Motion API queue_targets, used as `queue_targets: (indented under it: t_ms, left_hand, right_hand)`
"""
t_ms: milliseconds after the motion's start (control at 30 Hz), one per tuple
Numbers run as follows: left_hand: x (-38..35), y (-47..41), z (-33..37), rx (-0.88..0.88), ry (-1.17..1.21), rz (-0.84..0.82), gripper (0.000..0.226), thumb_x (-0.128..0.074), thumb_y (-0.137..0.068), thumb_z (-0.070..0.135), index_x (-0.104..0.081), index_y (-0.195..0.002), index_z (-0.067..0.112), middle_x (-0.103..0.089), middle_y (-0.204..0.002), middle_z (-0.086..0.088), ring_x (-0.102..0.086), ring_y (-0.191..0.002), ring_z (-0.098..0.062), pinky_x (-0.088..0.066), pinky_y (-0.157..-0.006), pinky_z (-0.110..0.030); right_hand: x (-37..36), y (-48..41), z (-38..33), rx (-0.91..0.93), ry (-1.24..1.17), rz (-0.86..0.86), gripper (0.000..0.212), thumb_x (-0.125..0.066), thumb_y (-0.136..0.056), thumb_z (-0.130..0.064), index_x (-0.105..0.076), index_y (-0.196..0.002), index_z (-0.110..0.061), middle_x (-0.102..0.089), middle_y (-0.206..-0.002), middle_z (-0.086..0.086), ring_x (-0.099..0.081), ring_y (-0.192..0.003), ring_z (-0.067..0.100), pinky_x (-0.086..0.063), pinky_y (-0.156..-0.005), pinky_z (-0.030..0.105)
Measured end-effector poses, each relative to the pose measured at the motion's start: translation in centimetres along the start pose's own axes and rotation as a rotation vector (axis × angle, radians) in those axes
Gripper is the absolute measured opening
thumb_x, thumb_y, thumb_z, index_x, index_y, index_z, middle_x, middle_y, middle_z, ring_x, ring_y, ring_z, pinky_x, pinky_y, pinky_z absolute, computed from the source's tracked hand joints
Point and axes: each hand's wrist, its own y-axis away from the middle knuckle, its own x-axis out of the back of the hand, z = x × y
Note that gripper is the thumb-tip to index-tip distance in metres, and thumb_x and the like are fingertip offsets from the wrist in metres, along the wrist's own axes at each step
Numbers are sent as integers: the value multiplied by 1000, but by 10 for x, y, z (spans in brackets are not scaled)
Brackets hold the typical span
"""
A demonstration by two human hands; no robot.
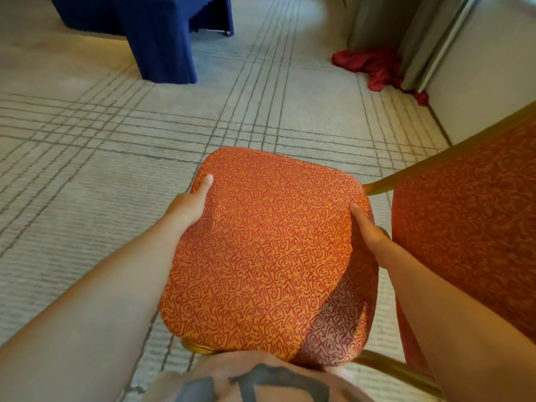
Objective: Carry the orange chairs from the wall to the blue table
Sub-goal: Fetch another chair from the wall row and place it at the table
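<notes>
- Head view: the orange chair (269, 250) is right in front of the person, seat up. Its cushion has red squiggles on orange, and a bit of gold frame peeks out at the near edge.
- The left hand (193, 204) grasps the seat's left edge, thumb on top; the right hand (367, 227) clasps the right edge likewise.
- The blue table (162, 33) stands well ahead on the striped carpet (87, 140).
- The fingers vanish beneath the cushion, and the chair's legs are hidden.
- A second orange chair (470, 216) is cut off at the right.
</notes>
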Motion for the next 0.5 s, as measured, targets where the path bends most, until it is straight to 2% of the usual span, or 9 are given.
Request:
queue_targets:
  t_ms: [100,300,400,500]
  left_hand:
    - [7,-51,46,-27,-13,-16,115,-21,-71,90,-52,-131,-3,-51,-135,-28,-49,-126,-37,-36,-103,-38]
    - [-7,-144,118,-60,-65,-62,119,-18,-68,93,-54,-130,-3,-50,-136,-27,-48,-127,-37,-35,-105,-39]
    - [-22,-201,156,-47,-86,-64,123,-15,-64,96,-55,-128,-1,-52,-134,-27,-50,-125,-36,-37,-105,-40]
    - [-34,-267,210,-48,-84,-44,124,-14,-63,96,-57,-126,-1,-53,-133,-26,-51,-124,-36,-37,-103,-39]
  right_hand:
    - [-4,-35,-50,54,21,15,80,-47,-73,-84,-45,-141,-41,-60,-131,13,-58,-115,33,-42,-106,45]
    - [-6,-118,-109,-70,24,52,108,-51,-52,-94,-57,-132,-22,-63,-125,15,-60,-110,34,-42,-105,47]
    - [-10,-179,-145,-71,19,80,106,-53,-55,-92,-61,-128,-15,-65,-121,16,-61,-107,33,-44,-104,45]
    - [-12,-248,-194,-51,25,77,106,-50,-59,-91,-57,-132,-16,-62,-126,16,-59,-111,33,-43,-104,43]
